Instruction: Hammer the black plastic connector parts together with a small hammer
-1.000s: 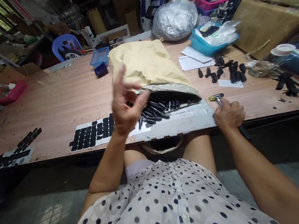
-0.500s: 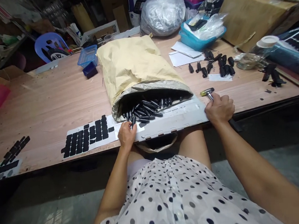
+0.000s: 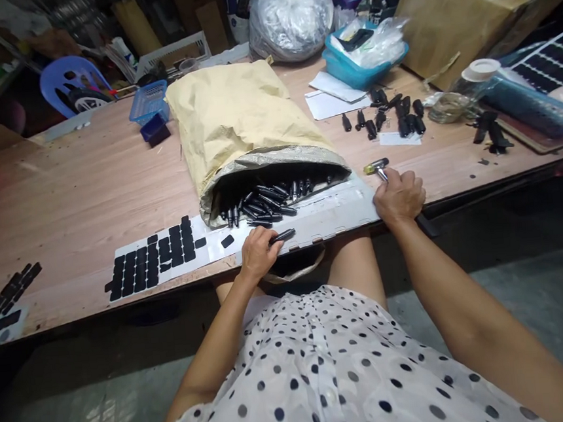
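My left hand (image 3: 257, 252) is closed on one end of a slim black pointed piece (image 3: 282, 235), which points right over the front of a grey-white board (image 3: 331, 213). Behind it, more such black pieces (image 3: 268, 202) spill from the mouth of a big yellow paper sack (image 3: 243, 116). My right hand (image 3: 399, 194) is wrapped round a small hammer (image 3: 376, 166); its black and yellow head shows past the fingers, over the board's right end. To the left lies a white sheet with rows of black stickers (image 3: 139, 269), and a loose black sticker (image 3: 227, 241) sits near my left hand.
Several stubby black parts (image 3: 405, 118) lie at the right, near a roll of clear tape (image 3: 450, 107). A blue basket (image 3: 150, 103) and a small dark blue box (image 3: 155, 130) stand left of the sack. At the back are a teal basin (image 3: 348, 67) and a cardboard box (image 3: 456, 18).
My left hand has moved right and turned, so the black piece now lies nearly level, pointing right. My right hand keeps its hold on the hammer. The whole view has shifted slightly.
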A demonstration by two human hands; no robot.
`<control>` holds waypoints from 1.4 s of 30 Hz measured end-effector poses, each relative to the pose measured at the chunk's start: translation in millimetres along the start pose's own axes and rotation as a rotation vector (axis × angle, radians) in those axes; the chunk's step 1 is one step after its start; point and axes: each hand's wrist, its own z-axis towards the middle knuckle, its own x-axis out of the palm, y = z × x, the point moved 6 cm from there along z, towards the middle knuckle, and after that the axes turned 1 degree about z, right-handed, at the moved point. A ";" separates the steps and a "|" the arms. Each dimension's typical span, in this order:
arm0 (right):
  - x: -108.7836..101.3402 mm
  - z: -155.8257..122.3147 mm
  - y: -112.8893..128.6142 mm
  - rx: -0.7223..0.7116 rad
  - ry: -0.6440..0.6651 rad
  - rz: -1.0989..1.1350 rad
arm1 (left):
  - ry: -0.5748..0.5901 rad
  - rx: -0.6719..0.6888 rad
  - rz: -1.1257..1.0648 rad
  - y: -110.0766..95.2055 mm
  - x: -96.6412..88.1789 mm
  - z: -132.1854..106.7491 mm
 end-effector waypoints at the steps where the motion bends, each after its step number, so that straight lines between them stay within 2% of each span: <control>1: -0.3 1.7 -0.9 -0.004 0.011 0.014 | -0.003 -0.017 -0.008 -0.7 2.4 2.3; 5: -8.8 8.8 -1.4 0.017 0.084 0.082 | -0.036 -0.063 -0.047 -0.4 6.7 8.1; 8: -28.7 -0.8 4.0 0.050 0.067 0.210 | -0.027 -0.087 -0.076 1.6 10.2 10.8; 11: -49.4 -35.0 21.3 0.006 0.049 0.456 | -0.012 -0.080 -0.119 2.6 13.0 12.2; 15: -57.3 -100.8 62.8 -0.124 0.213 0.786 | 0.012 -0.107 -0.150 3.7 15.0 13.7; 18: -58.5 -137.2 94.7 -0.245 0.285 0.882 | 0.027 -0.124 -0.169 2.6 15.0 15.1; 21: -59.4 -155.0 116.8 -0.372 0.318 0.890 | 0.033 -0.140 -0.184 0.8 14.7 15.9; 24: -59.5 -160.8 125.0 -0.439 0.319 0.849 | 0.037 -0.150 -0.198 -1.4 15.5 16.1; 29: -54.3 -159.5 124.6 -0.477 0.362 0.785 | 0.028 -0.168 -0.209 -3.2 16.7 15.8; 34: -56.0 -152.8 119.3 -0.441 0.306 0.798 | 0.029 -0.160 -0.220 -2.0 17.5 16.0; 38: -53.4 -154.4 118.8 -0.449 0.349 0.798 | 0.015 -0.151 -0.213 0.5 18.8 15.8; 40: -54.8 -146.0 111.8 -0.420 0.317 0.769 | 0.010 -0.140 -0.206 1.4 20.2 15.0; 42: -57.6 -125.2 96.8 -0.353 0.234 0.680 | 0.001 -0.116 -0.197 1.9 21.7 14.1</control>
